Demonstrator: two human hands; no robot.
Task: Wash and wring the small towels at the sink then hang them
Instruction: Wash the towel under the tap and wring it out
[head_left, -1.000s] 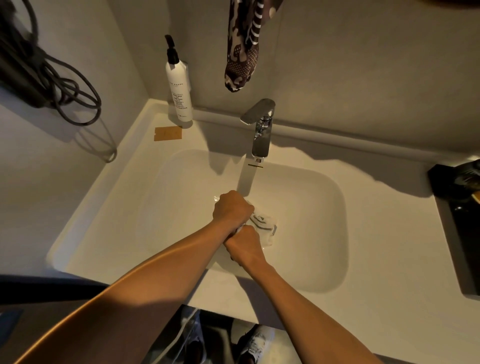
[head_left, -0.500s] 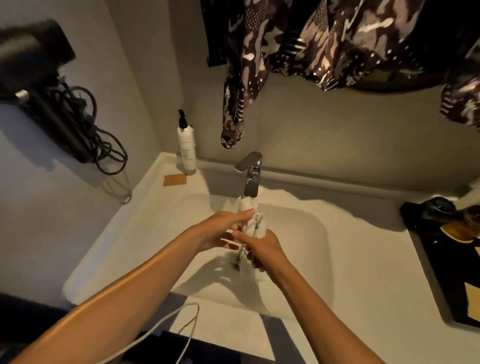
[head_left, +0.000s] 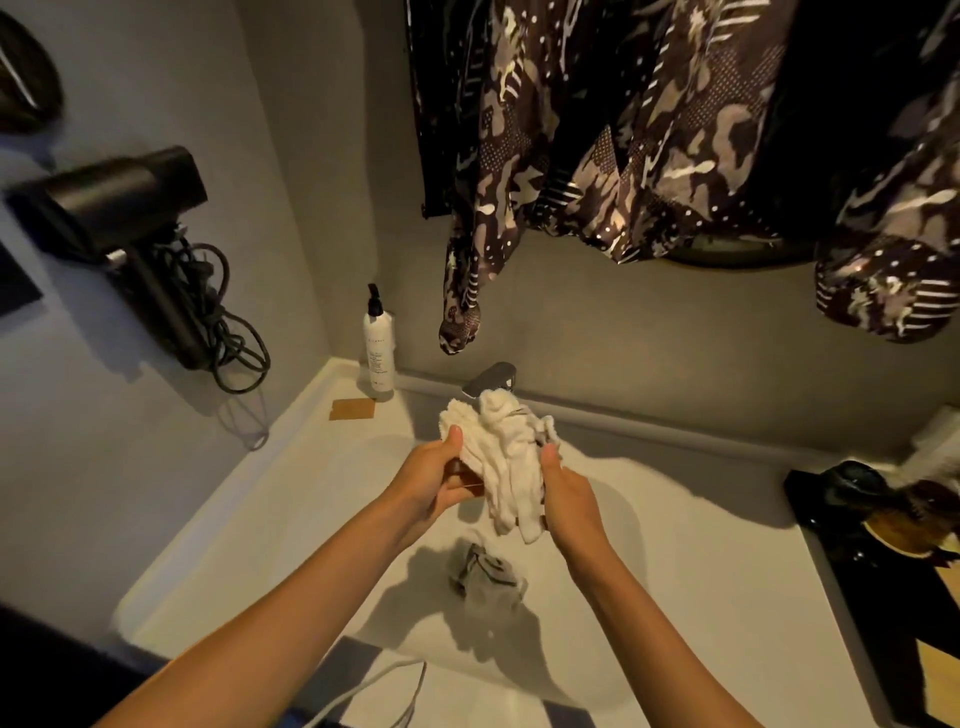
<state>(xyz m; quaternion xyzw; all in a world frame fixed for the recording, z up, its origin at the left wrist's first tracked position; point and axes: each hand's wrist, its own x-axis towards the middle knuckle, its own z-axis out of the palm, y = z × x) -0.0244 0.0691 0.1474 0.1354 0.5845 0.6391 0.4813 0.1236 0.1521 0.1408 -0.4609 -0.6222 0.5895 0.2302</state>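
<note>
A crumpled white small towel (head_left: 506, 457) is held up above the white sink (head_left: 322, 493), in front of the faucet (head_left: 491, 376). My left hand (head_left: 434, 480) grips its left side with the thumb on top. My right hand (head_left: 569, 493) grips its right side. A second, greyish towel (head_left: 485, 571) lies in the sink basin below my hands.
A white pump bottle (head_left: 378, 348) stands at the sink's back left corner beside a tan card (head_left: 352, 409). A black hair dryer (head_left: 119, 208) with its cord hangs on the left wall. Patterned dark fabric (head_left: 649, 130) hangs overhead. A dark tray (head_left: 883, 519) sits at right.
Both hands lifted the white towel out of the basin and up in front of the faucet. The view tilted upward, showing more of the hanging fabric.
</note>
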